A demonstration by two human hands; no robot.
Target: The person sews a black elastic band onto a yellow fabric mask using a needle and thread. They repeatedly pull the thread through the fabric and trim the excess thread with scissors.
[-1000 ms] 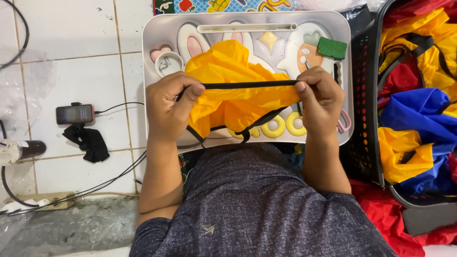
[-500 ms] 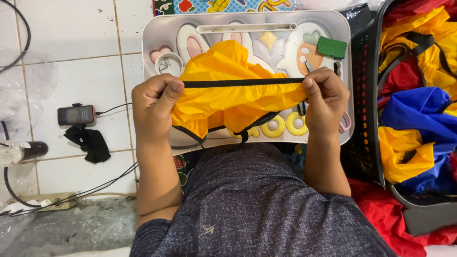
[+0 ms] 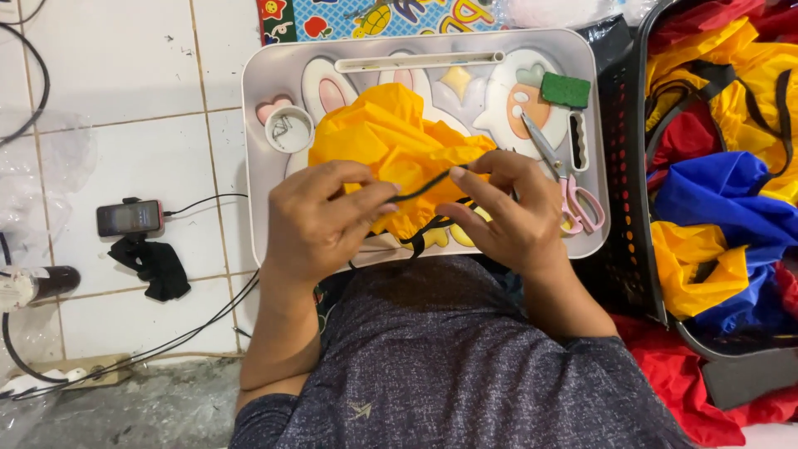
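Lying crumpled in the middle of a grey plastic lap tray with cartoon rabbit shapes (image 3: 274,75) is a yellow-orange fabric piece with black strap trim (image 3: 391,141). The left hand (image 3: 320,220) and right hand (image 3: 503,212) are both pinching the black strap between curled fingers at the tray's near edge. Pink-handled scissors (image 3: 569,187) and a green sponge block (image 3: 565,89) are resting on the tray's right side. The tray is sitting over white tiled floor (image 3: 125,91). To the right, a black perforated basket (image 3: 628,208) is holding yellow, blue and red fabric (image 3: 723,208).
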